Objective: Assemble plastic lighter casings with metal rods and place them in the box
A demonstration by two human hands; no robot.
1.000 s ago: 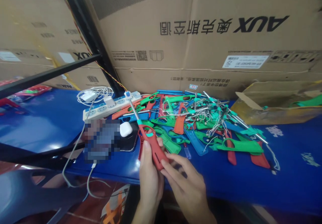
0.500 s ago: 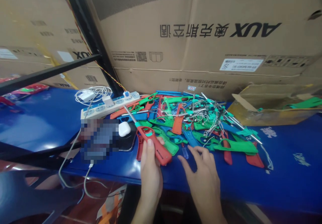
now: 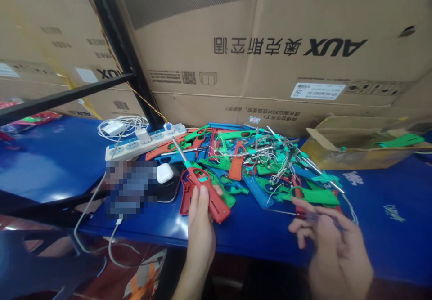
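Note:
My left hand [image 3: 201, 221] is closed around the lower body of a red long-necked lighter [image 3: 216, 203]. Its metal tube points up and away to the left, with a teal piece at its base. Off to the right, my right hand [image 3: 332, 241] grips a screwdriver [image 3: 282, 211], whose thin metal shaft points left; its handle is mostly covered by my fingers and blurred. Beyond both hands lies a heap of lighter parts: green casings [image 3: 313, 195], a blue casing [image 3: 258, 190], an orange casing [image 3: 237, 165] and metal tubes with white wires. An open red casing half [image 3: 186, 196] lies just left of the held lighter.
A white power strip [image 3: 148, 140] with plugs and coiled cable stands at the back left. An earphone case [image 3: 164, 173] rests on a dark phone [image 3: 170, 191]. An open carton [image 3: 354, 149] stands at the right, before a large cardboard box [image 3: 256, 79]. A black metal post [image 3: 123, 43] rises at left.
My right hand has moved right and closed on the screwdriver; before, its fingers were apart beside a small blue translucent piece. My left hand keeps the red lighter in nearly the same place.

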